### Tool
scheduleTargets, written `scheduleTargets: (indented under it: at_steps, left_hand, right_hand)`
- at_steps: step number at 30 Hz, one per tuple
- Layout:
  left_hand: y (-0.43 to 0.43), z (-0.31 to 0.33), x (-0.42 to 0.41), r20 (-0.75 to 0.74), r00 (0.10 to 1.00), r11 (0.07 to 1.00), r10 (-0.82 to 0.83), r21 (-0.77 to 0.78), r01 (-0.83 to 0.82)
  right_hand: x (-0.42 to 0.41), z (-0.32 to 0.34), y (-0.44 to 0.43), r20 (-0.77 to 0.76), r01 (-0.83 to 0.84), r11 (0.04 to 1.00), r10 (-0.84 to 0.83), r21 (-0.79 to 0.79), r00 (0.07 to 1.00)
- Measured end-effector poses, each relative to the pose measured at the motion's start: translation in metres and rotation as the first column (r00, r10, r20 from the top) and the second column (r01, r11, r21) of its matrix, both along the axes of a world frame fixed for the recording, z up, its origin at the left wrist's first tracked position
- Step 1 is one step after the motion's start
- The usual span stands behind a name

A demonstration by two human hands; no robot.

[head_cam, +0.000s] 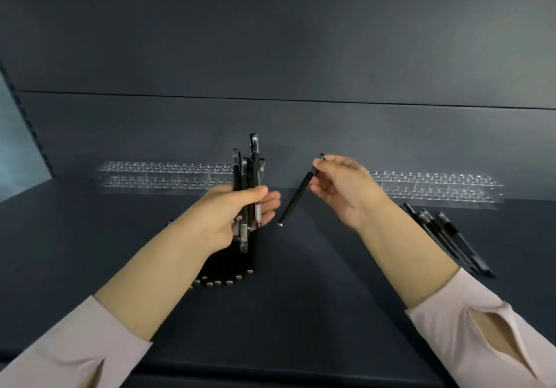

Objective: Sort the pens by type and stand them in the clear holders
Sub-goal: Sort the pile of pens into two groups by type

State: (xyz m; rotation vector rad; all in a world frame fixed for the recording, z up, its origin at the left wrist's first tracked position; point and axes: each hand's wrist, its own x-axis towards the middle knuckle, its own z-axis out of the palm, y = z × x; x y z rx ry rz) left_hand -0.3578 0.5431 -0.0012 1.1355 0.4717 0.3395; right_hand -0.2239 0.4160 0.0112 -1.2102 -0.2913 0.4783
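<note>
Currently the left hand [237, 216] is gripping a bundle [251, 171] of dark pens upright, fingers and thumb curling round the barrels. The right hand [346, 189] is pinching a single black pen [296, 199] by its top end, so that it is hanging aslant in the air between the two hands, its lower tip near the left fingers but apart from them. Two clear holders are standing at the back of the table [301, 312], the left holder [162, 174] behind the bundle and the right holder [436, 186] behind the right wrist; whether any pen is standing in them is too blurred to tell. A row [228, 270] of black pens is lying under the left wrist, and loose pens [451, 237] are lying beside the right forearm. By the look of it, the person is separating one pen out to sort it. Doing this well is calling for a glance at cap and barrel to settle the type, then turning the pen plumb over one hole of the chosen holder and lowering it straight, so the tip is not catching the rim. Meanwhile the left grip wants to be snug, so nothing is slipping from the bundle.
</note>
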Motion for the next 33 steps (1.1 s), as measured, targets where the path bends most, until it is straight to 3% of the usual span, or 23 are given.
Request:
scheduleTargets:
  at_steps: [5, 9, 19, 24, 30, 33]
  left_hand:
    - [0.052, 0.002, -0.005, 0.021, 0.999, 0.998, 0.050, -0.039, -0.049]
    - [0.075, -0.001, -0.010, 0.016, 0.999, 0.999, 0.039, 0.021, -0.039]
    - [0.088, -0.006, -0.019, 0.052, 0.998, 0.999, -0.020, 0.032, 0.018]
    - [0.085, -0.008, -0.022, 0.077, 0.996, 0.999, -0.038, 0.009, 0.037]
    - [0.084, -0.010, -0.023, 0.059, 0.997, 0.997, 0.047, -0.057, -0.043]
    - [0.083, -0.012, -0.024, 0.030, 0.999, 0.999, 0.031, 0.008, -0.031]
  right_hand:
    - [-0.019, -0.008, 0.052, 0.036, 0.088, 0.995, -0.086, -0.054, 0.996]
    - [-0.027, -0.018, 0.079, 0.131, 0.120, 0.978, -0.098, -0.171, 0.986]
    - [-0.037, -0.037, 0.078, 0.474, 0.008, 0.966, 0.121, -0.260, 0.872]
    - [-0.043, -0.044, 0.080, 0.574, 0.032, 0.928, 0.202, -0.372, 0.793]
    - [-0.041, -0.049, 0.082, 0.615, 0.124, 0.894, 0.190, -0.431, 0.765]
    - [-0.043, -0.052, 0.083, 0.621, 0.149, 0.865, 0.214, -0.479, 0.754]
